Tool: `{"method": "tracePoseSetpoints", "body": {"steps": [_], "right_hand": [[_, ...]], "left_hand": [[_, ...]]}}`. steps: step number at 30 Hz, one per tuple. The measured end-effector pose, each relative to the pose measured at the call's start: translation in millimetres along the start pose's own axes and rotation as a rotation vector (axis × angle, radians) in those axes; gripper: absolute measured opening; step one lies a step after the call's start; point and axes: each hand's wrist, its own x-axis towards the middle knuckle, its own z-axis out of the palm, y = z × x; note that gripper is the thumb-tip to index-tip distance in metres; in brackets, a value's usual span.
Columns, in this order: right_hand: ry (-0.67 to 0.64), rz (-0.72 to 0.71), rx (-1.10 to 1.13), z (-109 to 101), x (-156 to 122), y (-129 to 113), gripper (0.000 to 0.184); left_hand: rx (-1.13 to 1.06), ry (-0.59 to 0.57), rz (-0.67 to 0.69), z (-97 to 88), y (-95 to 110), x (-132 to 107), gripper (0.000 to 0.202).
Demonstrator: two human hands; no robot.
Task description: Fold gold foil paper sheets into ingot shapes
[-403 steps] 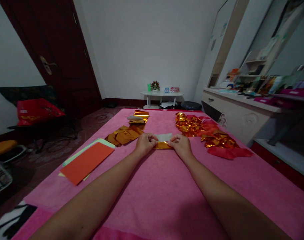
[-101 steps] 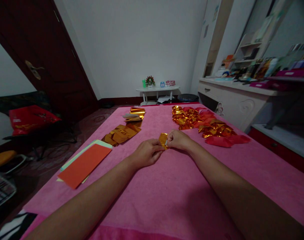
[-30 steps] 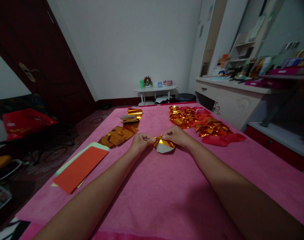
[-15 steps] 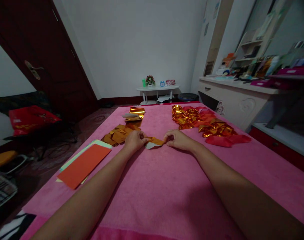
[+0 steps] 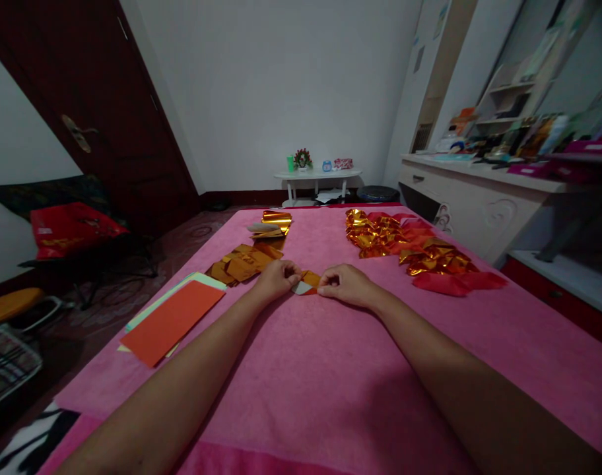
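A small folded piece of gold foil paper [image 5: 307,282] with a white underside lies on the pink cloth [image 5: 331,369], pinched from both ends. My left hand [image 5: 276,279] grips its left end with curled fingers. My right hand [image 5: 344,285] grips its right end the same way. The two hands are close together, with only a short stretch of the paper showing between them.
Flat gold sheets [image 5: 244,262] and a small gold stack [image 5: 274,224] lie left of my hands, orange and pale green paper [image 5: 175,318] nearer left. A heap of folded gold and red foil pieces [image 5: 410,254] lies right. A dresser [image 5: 474,198] stands beyond the right edge.
My hands have drawn closer together on the gold paper, which now shows shorter between them and lies low on the cloth. The view has shifted slightly.
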Motion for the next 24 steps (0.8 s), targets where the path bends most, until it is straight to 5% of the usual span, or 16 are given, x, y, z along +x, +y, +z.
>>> {"method": "tracePoseSetpoints", "body": {"steps": [7, 16, 24], "right_hand": [[0.050, 0.111, -0.079, 6.4, 2.3, -3.9, 0.017], [0.089, 0.168, -0.182, 5.9, 0.7, -13.2, 0.012], [0.057, 0.068, -0.060, 10.2, 2.0, -1.6, 0.016]], "left_hand": [[-0.235, -0.157, -0.044, -3.7, -0.3, 0.1, 0.042], [-0.178, -0.043, -0.083, 9.2, -3.3, 0.5, 0.037], [-0.090, -0.027, -0.043, 11.3, -6.5, 1.0, 0.037]]}}
